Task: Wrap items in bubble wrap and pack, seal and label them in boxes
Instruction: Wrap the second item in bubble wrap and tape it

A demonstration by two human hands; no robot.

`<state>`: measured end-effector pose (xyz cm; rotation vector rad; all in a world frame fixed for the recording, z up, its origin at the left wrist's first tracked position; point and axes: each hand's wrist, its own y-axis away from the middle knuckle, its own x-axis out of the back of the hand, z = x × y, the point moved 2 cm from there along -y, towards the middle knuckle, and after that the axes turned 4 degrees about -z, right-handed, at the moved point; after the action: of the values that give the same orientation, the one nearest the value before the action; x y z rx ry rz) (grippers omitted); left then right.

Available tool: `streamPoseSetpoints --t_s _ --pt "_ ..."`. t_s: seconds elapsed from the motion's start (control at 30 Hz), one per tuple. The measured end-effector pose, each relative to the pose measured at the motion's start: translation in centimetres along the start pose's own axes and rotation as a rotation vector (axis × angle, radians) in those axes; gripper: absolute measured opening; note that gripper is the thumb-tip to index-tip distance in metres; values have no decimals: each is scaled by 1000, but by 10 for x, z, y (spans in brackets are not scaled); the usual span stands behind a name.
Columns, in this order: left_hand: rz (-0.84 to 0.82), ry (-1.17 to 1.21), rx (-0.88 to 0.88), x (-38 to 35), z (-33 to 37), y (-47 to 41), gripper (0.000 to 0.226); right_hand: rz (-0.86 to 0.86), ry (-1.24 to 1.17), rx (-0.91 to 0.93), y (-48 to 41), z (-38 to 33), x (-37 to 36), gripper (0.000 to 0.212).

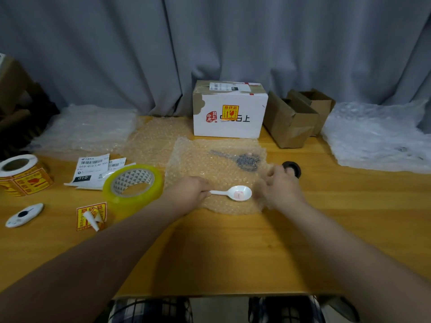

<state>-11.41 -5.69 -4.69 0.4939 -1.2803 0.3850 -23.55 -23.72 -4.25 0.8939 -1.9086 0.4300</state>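
A white ceramic spoon (238, 193) lies on a sheet of bubble wrap (210, 164) in the middle of the wooden table (233, 248). My left hand (189, 192) grips the spoon's handle. My right hand (279, 187) pinches the right edge of the same sheet, just right of the spoon's bowl. Scissors (242, 159) lie under the sheet's far part. A sealed white box (229, 113) with a yellow fragile sticker stands behind the sheet. A roll of clear tape (133, 181) sits left of my left hand.
Shipping labels (93, 169), a roll of fragile stickers (23, 176), a loose sticker (91, 215) and a small white cutter (24, 215) lie at the left. Open brown boxes (296, 117) stand at the back right. Bubble wrap stacks (377, 141) flank the table. A black ring (293, 167) sits behind my right hand.
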Motion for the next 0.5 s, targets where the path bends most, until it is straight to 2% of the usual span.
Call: streamPoseSetpoints --t_s 0.1,0.2,0.27,0.37,0.43,0.5 --pt "-9 -47 11 -1 4 4 40 -78 -27 -102 5 13 0 48" --pt "131 -14 -17 -3 16 3 41 -118 -131 -147 8 14 -3 46" --pt "159 66 -45 -11 23 4 37 -75 -283 -131 7 12 -1 40" --pt "188 74 -51 -24 24 5 34 17 -608 34 6 -4 7 27" --pt "220 96 -62 -26 20 3 33 8 -611 208 9 -22 4 26" --pt "229 121 -78 -27 18 2 32 -71 -510 373 15 -36 -11 25"
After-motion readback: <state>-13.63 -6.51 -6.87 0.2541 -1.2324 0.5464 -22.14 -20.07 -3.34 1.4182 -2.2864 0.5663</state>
